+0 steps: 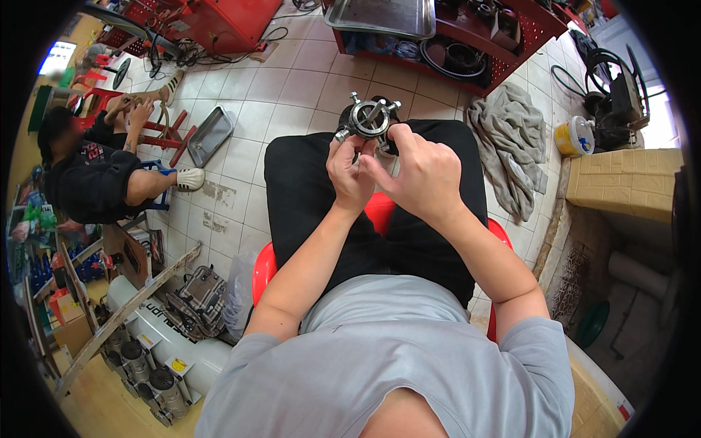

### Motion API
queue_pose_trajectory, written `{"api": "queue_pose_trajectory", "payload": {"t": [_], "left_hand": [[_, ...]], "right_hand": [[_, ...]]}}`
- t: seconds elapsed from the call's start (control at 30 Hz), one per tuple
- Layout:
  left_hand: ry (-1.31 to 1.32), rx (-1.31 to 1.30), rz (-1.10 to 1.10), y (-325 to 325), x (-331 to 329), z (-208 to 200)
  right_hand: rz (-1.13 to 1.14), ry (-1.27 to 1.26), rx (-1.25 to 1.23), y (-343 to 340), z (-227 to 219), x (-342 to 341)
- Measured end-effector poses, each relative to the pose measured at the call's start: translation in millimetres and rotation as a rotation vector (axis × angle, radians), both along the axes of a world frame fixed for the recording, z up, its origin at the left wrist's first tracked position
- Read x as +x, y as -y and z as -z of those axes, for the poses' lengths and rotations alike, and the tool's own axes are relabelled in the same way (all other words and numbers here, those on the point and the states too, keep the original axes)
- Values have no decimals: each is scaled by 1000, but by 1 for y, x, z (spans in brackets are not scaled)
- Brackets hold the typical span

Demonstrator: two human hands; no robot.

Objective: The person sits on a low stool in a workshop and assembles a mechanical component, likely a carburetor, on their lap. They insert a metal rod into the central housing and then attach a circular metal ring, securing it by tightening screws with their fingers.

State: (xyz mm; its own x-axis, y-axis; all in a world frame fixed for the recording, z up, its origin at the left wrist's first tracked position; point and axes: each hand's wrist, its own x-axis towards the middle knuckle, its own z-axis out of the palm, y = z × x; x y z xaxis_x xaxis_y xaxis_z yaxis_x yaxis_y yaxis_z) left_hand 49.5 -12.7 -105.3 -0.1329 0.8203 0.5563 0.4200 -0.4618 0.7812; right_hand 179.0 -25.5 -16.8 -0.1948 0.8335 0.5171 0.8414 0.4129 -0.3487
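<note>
I sit on a red plastic chair (380, 209) and hold a round grey metal part (368, 118) with several protruding studs above my knees. My left hand (348, 174) grips the part from below on its left side. My right hand (419, 172) pinches its right lower edge with thumb and fingers. The part's ring faces up toward me. Both forearms rise from the lower edge over my grey shirt and black trousers.
Another person (95, 171) sits at the left beside a red stool and a metal tray (210, 133). A red shelf unit (504, 44) with parts stands ahead, a grey rag (510, 146) and yellow tub (574, 136) at right, a cardboard box (621, 182) beyond.
</note>
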Motion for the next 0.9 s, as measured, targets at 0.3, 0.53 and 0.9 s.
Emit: {"api": "queue_pose_trajectory", "payload": {"t": [0.3, 0.53, 0.9], "left_hand": [[42, 7, -19, 0, 3, 0], [44, -19, -34, 1, 5, -3], [43, -53, -24, 1, 5, -2]], "right_hand": [[-11, 61, -1, 0, 6, 2], [7, 83, 6, 0, 11, 2], [-19, 126, -21, -2, 14, 4]]}}
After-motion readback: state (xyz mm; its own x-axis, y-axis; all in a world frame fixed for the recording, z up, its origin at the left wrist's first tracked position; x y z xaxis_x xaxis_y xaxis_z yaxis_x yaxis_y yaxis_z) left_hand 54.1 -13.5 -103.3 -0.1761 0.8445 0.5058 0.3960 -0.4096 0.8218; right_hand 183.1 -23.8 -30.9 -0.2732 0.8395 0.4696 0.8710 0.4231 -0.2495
